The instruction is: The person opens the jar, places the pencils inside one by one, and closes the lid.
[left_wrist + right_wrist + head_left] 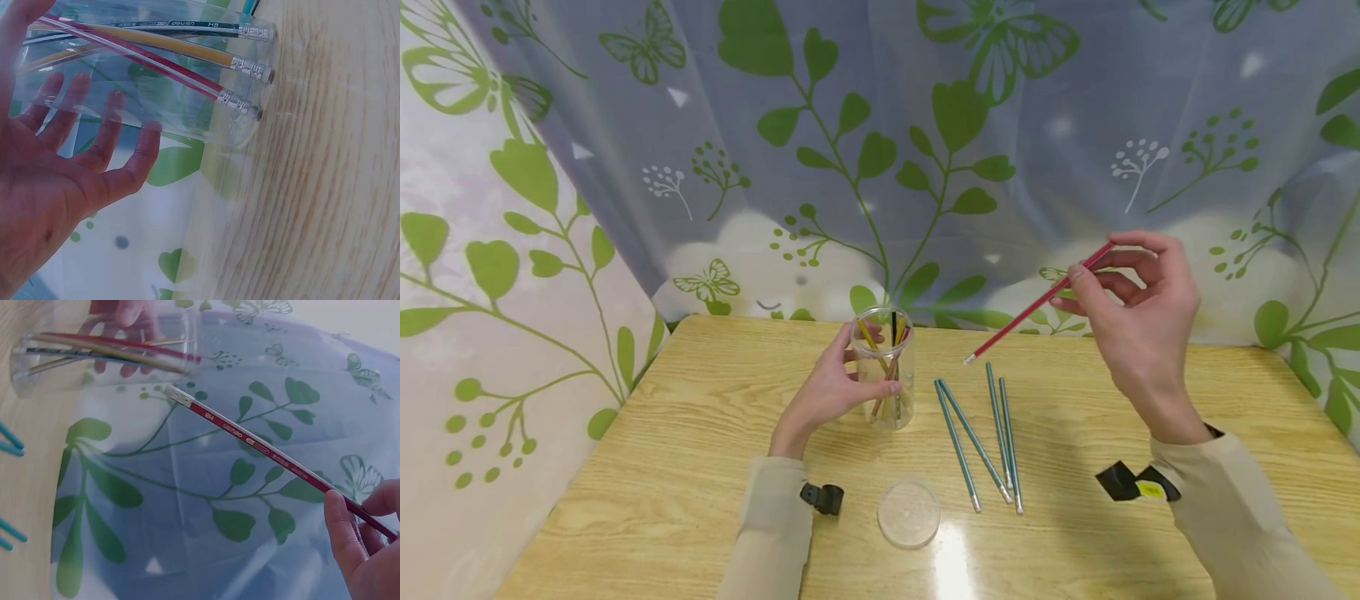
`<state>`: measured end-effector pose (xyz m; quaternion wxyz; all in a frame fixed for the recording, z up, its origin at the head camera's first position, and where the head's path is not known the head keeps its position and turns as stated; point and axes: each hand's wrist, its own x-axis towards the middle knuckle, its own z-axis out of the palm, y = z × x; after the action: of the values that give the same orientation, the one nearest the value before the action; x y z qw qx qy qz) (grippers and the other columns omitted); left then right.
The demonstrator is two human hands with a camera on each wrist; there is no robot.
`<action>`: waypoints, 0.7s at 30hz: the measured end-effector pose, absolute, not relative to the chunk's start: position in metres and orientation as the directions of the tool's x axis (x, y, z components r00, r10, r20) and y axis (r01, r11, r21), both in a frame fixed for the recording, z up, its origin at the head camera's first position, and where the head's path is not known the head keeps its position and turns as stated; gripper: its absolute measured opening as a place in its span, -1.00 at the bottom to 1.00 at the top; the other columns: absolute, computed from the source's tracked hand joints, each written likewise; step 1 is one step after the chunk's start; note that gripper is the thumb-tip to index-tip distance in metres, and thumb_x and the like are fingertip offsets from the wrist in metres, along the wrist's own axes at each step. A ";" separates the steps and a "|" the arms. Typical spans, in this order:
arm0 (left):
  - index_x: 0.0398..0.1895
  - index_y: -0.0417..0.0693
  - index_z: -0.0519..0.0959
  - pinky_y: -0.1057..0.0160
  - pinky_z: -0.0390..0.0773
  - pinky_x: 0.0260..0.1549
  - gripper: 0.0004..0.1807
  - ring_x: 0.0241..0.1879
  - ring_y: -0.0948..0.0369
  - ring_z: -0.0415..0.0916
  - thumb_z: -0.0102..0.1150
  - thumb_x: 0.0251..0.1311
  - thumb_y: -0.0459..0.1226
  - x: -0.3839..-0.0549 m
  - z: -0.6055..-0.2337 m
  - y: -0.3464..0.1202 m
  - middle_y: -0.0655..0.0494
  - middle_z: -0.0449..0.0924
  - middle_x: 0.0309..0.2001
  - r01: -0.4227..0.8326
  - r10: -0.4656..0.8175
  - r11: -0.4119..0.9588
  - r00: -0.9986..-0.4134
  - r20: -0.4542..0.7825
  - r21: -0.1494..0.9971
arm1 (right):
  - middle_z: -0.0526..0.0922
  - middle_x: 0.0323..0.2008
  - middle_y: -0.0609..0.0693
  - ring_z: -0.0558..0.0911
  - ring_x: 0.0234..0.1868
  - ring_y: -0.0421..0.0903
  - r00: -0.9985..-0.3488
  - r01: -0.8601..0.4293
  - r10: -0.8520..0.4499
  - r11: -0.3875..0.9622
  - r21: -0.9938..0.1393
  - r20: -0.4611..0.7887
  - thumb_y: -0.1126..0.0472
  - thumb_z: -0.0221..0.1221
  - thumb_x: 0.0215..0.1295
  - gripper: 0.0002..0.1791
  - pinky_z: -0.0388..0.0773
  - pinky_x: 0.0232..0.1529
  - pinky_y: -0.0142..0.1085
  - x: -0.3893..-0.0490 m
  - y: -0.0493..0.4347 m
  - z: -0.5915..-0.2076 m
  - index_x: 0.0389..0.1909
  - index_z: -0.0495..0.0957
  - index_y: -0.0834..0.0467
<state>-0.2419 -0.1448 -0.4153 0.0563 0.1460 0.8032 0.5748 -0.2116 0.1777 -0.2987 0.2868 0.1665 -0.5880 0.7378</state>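
Note:
A clear plastic jar (889, 408) stands upright on the table, and my left hand (831, 379) grips it round the side. Inside it lean several pencils, among them a yellow pencil (175, 45), a red pencil (169, 65) and a dark pencil (187, 26), with eraser ends at the bottom. Up to the right of the jar, my right hand (1142, 325) pinches another red pencil (1030, 308) near its far end. That pencil slants, its white eraser end pointing down and left towards the jar, apart from the rim (883, 312).
Several teal pencils (958, 450) lie on the wooden table (662, 500) right of the jar. A round clear lid (908, 513) lies flat in front of the jar. Behind the table hangs a leaf-patterned curtain (865, 233).

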 end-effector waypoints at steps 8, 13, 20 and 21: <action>0.36 0.31 0.31 -0.17 0.48 0.30 -0.13 0.39 -0.03 0.35 0.60 -0.01 -0.13 -0.243 -0.416 -0.145 0.24 0.36 0.33 0.172 0.306 0.296 -0.949 0.077 0.940 | 0.60 -0.32 0.15 0.73 -0.38 0.01 -0.708 -0.701 0.285 -0.170 -0.693 0.647 0.65 0.27 0.13 -0.52 0.76 -0.36 -0.16 -0.209 0.160 -0.284 0.06 0.49 0.27; 0.35 0.35 0.31 -0.16 0.51 0.28 -0.13 0.37 -0.03 0.37 0.61 -0.02 -0.13 -0.244 -0.415 -0.146 0.24 0.37 0.33 0.169 0.308 0.305 -0.949 0.071 0.937 | 0.58 -0.33 0.17 0.71 -0.38 0.03 -0.681 -0.730 0.311 -0.213 -0.650 0.663 0.66 0.27 0.11 -0.53 0.77 -0.35 -0.13 -0.207 0.147 -0.278 0.02 0.49 0.27; 0.35 0.29 0.32 -0.18 0.51 0.28 -0.13 0.37 -0.03 0.37 0.61 -0.02 -0.15 -0.245 -0.415 -0.146 0.23 0.38 0.32 0.170 0.319 0.292 -0.945 0.072 0.941 | 0.60 -0.31 0.13 0.72 -0.34 0.02 -0.651 -0.759 0.294 -0.230 -0.609 0.700 0.67 0.23 0.12 -0.54 0.77 -0.33 -0.18 -0.209 0.129 -0.275 0.04 0.44 0.33; 0.35 0.29 0.32 -0.18 0.51 0.28 -0.14 0.37 -0.03 0.37 0.61 -0.02 -0.15 -0.245 -0.415 -0.146 0.24 0.38 0.32 0.169 0.320 0.291 -0.945 0.071 0.942 | 0.60 -0.31 0.13 0.72 -0.33 0.01 -0.647 -0.762 0.287 -0.225 -0.607 0.706 0.67 0.23 0.13 -0.54 0.77 -0.33 -0.18 -0.210 0.127 -0.275 0.04 0.44 0.33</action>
<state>-0.2454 -0.1461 -0.4154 0.0655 0.1529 0.8006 0.5756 -0.2099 0.1270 -0.2752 0.3508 0.2311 -0.5143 0.7477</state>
